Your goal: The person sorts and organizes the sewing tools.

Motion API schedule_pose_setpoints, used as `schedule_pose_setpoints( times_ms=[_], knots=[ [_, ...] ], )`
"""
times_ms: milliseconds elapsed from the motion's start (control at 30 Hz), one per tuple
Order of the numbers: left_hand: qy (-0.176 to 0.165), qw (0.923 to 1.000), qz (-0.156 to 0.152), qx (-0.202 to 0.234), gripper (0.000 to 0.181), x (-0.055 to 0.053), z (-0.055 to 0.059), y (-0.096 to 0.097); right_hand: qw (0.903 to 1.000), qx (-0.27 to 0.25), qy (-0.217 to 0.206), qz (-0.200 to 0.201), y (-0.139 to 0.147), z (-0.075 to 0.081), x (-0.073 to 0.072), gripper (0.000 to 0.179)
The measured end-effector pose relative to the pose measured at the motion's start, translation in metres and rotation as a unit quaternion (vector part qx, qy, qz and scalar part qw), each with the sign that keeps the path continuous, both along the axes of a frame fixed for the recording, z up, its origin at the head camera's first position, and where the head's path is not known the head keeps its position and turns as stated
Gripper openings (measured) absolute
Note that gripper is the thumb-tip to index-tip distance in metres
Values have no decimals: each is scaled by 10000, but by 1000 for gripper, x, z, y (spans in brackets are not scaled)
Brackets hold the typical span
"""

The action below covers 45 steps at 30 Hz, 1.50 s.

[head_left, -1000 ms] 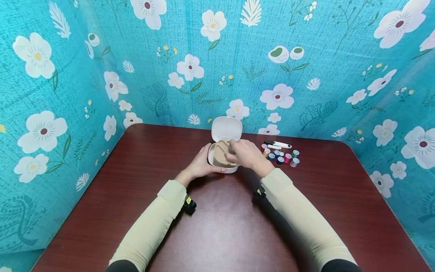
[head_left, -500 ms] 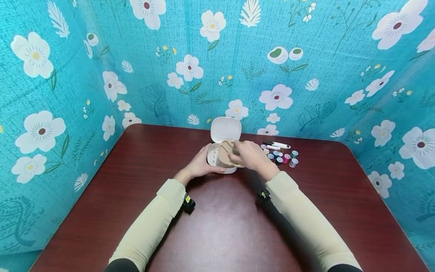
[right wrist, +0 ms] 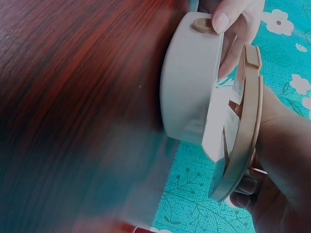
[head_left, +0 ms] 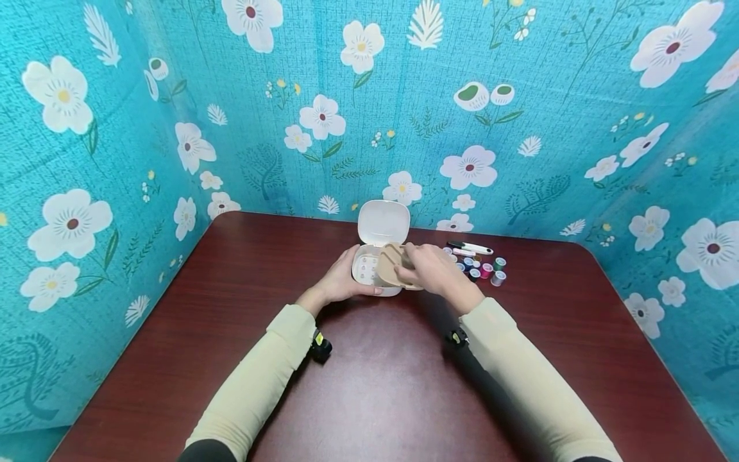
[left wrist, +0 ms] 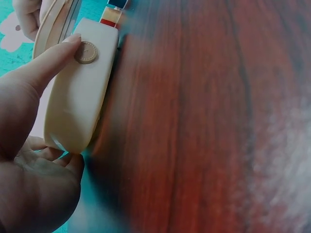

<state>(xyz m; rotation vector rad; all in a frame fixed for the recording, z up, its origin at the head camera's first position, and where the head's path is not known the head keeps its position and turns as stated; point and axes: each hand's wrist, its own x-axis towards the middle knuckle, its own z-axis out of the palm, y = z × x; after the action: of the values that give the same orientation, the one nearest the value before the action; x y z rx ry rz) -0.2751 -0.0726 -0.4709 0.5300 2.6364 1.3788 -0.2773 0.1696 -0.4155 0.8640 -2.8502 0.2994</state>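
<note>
A small white box (head_left: 390,292) stands at the back middle of the table with its hinged lid (head_left: 383,221) raised. My left hand (head_left: 339,279) grips its left side, the thumb on the front wall beside a round beige button (left wrist: 86,53) and the other fingers around the end. In my right hand (head_left: 433,268) is a beige tray insert (head_left: 390,264), pinched at its top and tilted over the right part of the box. The right wrist view shows the tray (right wrist: 248,126) edge-on, close above the box rim. Small pale round shapes line the exposed box floor (head_left: 364,268).
Several thread spools (head_left: 487,270) of different colours stand just right of the box, beside my right hand. Behind them lies a black-and-white pen-like tool (head_left: 476,248). A blue floral curtain (head_left: 323,160) hangs directly behind the dark red table (head_left: 369,385).
My right hand has lifted the beige tray and shifted it rightward, tilting it and uncovering the left part of the box floor. My left hand keeps its hold on the box.
</note>
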Motion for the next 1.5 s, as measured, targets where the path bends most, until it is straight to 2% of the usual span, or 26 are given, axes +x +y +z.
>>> schedule_pose_setpoints(
  times_ms=[233,467,967,1267,1500],
  knots=[
    [54,10000,-14,-63,121,0,-2,1,9999,13,111,-24,7,-3,2,24],
    [147,9997,-86,180,114,0,-2,1,9998,142,156,-45,15,-3,4,26],
    [-45,9994,-88,323,117,-1,-1,2,9998,185,70,-89,25,-5,6,27],
    [-160,9996,-59,229,119,0,-1,2,9999,138,66,-6,30,-9,7,25],
    [-98,9997,-24,224,117,0,1,4,10000,75,-50,-27,32,-9,8,24]
  ],
)
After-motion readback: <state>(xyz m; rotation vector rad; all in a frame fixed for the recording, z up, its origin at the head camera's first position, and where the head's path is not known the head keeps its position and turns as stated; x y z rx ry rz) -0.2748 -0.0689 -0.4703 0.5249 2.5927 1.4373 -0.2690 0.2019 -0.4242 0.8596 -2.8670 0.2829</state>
